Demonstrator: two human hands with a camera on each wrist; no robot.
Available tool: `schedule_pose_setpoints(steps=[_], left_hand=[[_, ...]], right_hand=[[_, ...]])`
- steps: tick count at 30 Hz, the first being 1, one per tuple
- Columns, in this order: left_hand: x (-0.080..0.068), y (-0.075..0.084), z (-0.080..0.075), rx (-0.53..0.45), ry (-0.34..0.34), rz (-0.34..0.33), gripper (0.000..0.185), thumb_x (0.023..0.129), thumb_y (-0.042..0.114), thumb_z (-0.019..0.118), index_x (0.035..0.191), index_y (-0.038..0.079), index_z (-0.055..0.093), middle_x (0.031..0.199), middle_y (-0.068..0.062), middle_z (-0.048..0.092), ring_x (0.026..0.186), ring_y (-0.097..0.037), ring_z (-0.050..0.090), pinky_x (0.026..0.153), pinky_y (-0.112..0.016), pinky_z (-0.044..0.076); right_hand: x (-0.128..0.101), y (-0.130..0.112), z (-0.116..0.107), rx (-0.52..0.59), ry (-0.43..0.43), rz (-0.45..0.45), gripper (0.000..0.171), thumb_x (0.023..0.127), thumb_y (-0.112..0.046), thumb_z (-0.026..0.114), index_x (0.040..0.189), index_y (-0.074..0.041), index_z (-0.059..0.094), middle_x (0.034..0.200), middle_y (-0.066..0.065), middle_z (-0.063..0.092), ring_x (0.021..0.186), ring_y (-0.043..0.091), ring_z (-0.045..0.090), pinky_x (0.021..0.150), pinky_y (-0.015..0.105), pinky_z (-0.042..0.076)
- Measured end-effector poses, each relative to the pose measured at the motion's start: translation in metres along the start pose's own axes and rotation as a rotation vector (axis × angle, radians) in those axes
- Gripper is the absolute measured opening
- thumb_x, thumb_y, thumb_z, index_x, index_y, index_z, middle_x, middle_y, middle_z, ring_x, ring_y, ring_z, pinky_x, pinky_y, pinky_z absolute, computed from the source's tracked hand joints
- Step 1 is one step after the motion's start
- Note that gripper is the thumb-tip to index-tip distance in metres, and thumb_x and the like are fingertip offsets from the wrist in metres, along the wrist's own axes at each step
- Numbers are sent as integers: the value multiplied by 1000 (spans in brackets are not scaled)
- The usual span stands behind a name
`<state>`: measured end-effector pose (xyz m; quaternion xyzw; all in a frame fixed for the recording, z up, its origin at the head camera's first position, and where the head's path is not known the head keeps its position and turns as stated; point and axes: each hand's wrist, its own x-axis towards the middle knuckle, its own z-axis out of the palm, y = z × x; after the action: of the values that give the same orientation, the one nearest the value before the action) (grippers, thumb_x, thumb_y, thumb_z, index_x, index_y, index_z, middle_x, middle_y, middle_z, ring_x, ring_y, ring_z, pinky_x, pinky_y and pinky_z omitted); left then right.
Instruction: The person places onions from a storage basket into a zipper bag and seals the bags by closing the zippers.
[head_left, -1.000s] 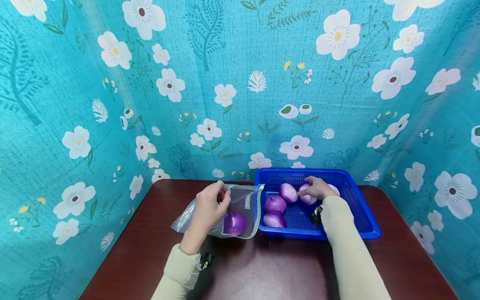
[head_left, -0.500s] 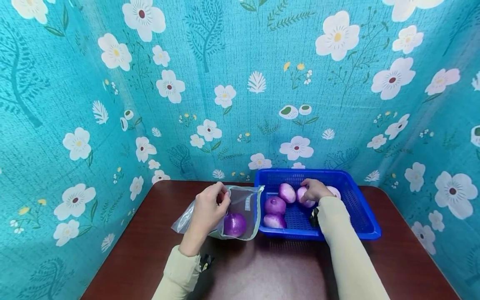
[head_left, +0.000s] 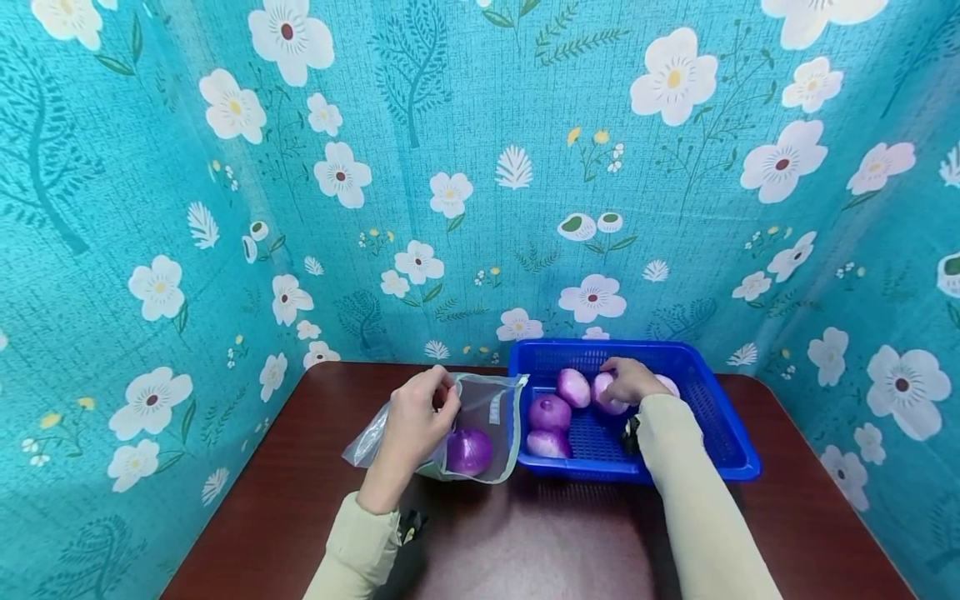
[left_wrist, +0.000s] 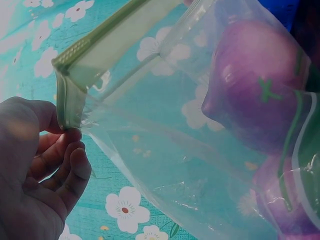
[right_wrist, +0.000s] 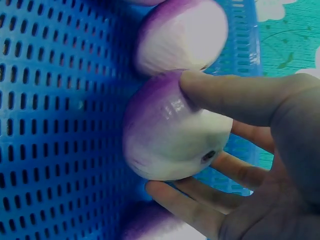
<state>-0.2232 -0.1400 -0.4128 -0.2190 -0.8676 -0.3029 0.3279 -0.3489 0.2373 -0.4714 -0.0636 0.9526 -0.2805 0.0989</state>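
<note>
Your right hand (right_wrist: pixel 260 150) curls around an onion (right_wrist: pixel 172 130) in the basket (head_left: pixel 720 433), apparently ready; lift it next toward the bag (head_left: pixel 480 417), center frame, whose rim your left hand (head_left: pixel 412 421) pinches.

A: What is seen at the left hand (head_left: pixel 415 423)?

B: The rim of a clear bag (head_left: pixel 480 421) is pinched and held open on the dark table (head_left: pixel 525 542); one purple onion (head_left: pixel 470 451) is seen inside.

A: And the right hand (head_left: pixel 628 380)?

B: It is placed over a pale onion (head_left: pixel 604 395) in the blue basket (head_left: pixel 720 433). Three more onions (head_left: pixel 551 412) are noted just left of it, and part of another is seen to its right.
</note>
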Motion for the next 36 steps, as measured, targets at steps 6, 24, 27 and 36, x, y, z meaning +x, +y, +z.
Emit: schedule_pose_setpoints(steps=[6,24,27,36], left_hand=[[0,2,0,3,-1,-3,14,89,5,70,85,13,60,70,4,55,62,-8,49,56,-23,45],[-1,0,1,4,22,27,16,88,4,70,83,14,59,68,5,54,62,-7,48,55,-23,42],[0,0,1,6,23,35,15,88,4,69,82,14,59,69,5,54,62,-6,48,56,-23,42],[0,0,3,-1,8,24,14,89,5,69,83,13,59,69,4,54,63,-7,48,56,-23,43]], right_hand=[[-9,-7,-12,-2,39,-29,66,80,-16,79,138,5,56,133,32,61,120,47,58,100,58,48],[-51,-39,-26,210,162,-164,69,92,-16,76,153,-4,45,154,31,42,127,51,57,98,58,53],[-59,-46,-24,228,176,-189,71,93,-21,77,154,-8,45,155,30,39,130,52,55,97,59,53],[-75,-60,-13,255,227,-245,71,90,-27,81,151,-9,49,153,26,44,133,50,55,97,58,55]])
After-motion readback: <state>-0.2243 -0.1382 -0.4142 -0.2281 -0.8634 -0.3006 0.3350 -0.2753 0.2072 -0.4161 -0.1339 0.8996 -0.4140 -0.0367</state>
